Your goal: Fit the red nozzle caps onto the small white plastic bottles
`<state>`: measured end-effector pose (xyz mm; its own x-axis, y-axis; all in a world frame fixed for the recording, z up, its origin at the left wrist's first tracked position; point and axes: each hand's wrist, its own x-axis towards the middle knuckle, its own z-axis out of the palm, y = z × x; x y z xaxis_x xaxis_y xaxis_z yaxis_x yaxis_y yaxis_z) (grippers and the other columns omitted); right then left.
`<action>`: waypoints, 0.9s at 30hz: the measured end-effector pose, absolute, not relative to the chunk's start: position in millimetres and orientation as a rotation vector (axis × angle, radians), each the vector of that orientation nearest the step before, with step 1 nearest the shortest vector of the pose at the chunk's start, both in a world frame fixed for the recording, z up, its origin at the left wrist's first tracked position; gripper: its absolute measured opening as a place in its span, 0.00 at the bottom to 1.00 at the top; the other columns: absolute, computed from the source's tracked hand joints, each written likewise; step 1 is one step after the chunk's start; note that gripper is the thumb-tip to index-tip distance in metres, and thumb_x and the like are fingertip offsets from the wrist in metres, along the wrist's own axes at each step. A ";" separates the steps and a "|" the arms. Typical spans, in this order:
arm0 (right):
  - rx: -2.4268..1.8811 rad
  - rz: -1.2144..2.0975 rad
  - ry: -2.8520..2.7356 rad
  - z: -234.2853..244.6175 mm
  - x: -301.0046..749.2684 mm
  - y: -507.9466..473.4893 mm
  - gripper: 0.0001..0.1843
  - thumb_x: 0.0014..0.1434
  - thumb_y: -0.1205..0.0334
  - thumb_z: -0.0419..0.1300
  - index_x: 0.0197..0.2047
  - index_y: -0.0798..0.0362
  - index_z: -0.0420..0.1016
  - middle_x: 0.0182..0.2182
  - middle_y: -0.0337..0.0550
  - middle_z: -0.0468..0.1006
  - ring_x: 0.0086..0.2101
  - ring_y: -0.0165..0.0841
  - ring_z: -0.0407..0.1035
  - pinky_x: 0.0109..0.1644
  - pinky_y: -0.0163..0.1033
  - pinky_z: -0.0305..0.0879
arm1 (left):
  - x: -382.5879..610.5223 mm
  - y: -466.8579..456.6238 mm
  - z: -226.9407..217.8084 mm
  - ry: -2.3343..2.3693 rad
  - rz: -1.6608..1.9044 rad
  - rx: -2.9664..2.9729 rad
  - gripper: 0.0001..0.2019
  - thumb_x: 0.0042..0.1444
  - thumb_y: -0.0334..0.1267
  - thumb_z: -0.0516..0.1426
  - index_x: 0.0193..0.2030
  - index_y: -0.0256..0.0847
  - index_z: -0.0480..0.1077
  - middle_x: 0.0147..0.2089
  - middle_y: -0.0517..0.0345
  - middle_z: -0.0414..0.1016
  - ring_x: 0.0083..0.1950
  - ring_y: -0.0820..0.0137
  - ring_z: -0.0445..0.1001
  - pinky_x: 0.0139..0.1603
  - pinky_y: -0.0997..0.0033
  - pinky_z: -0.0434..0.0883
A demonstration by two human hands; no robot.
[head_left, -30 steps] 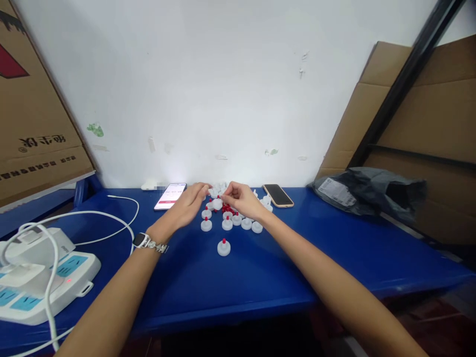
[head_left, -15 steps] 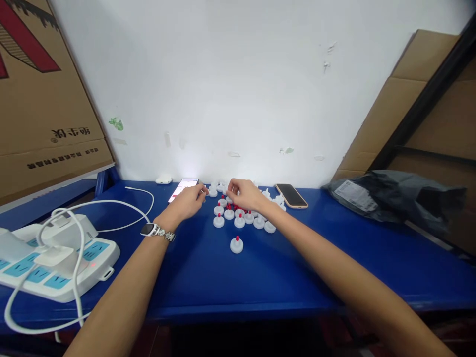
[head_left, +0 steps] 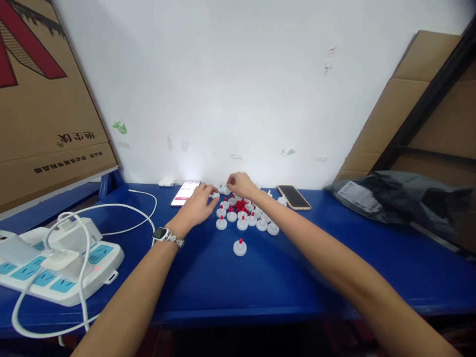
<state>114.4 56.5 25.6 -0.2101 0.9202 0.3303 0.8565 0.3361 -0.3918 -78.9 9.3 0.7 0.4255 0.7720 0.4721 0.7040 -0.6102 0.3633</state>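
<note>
Both hands reach to the far middle of the blue table (head_left: 230, 282), over a cluster of small white round caps (head_left: 243, 218), several with a red tip, around a heap of small red pieces (head_left: 241, 205). My left hand (head_left: 196, 204), a watch on its wrist, has fingers pinched at a white cap (head_left: 214, 195) at the cluster's left edge. My right hand (head_left: 241, 184) is curled with fingertips pinched just above the caps at the back; what it holds is too small to make out. One red-tipped cap (head_left: 240, 247) stands alone nearer to me.
A lit phone (head_left: 185, 192) lies left of the cluster and a dark phone (head_left: 293, 196) right of it. A white power strip (head_left: 55, 260) with plugs and white cables sits at the left. A grey plastic bag (head_left: 394, 196) lies at right. Cardboard leans on both sides.
The view has shifted slightly. My left hand has moved in to the white cap at the cluster's left edge, and my right hand has drawn back toward the wall side of the pile.
</note>
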 end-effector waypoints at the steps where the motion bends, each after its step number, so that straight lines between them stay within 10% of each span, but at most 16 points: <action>1: -1.461 0.237 -2.049 28.6 115.8 47.5 0.08 0.55 0.68 0.58 0.35 0.57 0.78 0.33 0.47 0.81 0.34 0.34 0.73 0.39 0.37 0.63 | -76.5 6.8 2.1 1.321 1.003 2.579 0.18 0.64 0.47 0.51 0.55 0.40 0.67 0.53 0.45 0.69 0.55 0.56 0.68 0.54 0.55 0.68; 7: -1.059 0.687 -1.872 29.8 124.1 -0.9 0.10 0.59 0.59 0.58 0.36 0.56 0.77 0.30 0.43 0.81 0.31 0.31 0.72 0.36 0.35 0.64 | -64.1 -3.7 8.6 1.144 0.932 2.646 0.19 0.66 0.51 0.49 0.54 0.42 0.66 0.49 0.49 0.72 0.52 0.57 0.68 0.51 0.55 0.66; 20: -1.495 0.361 -2.347 20.6 127.2 4.0 0.06 0.53 0.60 0.63 0.31 0.51 0.82 0.26 0.39 0.80 0.33 0.35 0.72 0.51 0.44 0.56 | -69.0 7.1 1.2 1.104 0.890 2.639 0.16 0.69 0.48 0.43 0.38 0.41 0.64 0.38 0.52 0.68 0.42 0.61 0.67 0.44 0.59 0.65; 27: -1.553 0.075 -2.481 8.5 118.1 18.3 0.08 0.54 0.57 0.63 0.30 0.52 0.80 0.30 0.46 0.82 0.38 0.41 0.73 0.55 0.50 0.49 | -72.4 9.3 -2.2 1.108 0.835 2.642 0.11 0.64 0.45 0.50 0.46 0.41 0.64 0.46 0.49 0.69 0.48 0.58 0.67 0.49 0.55 0.65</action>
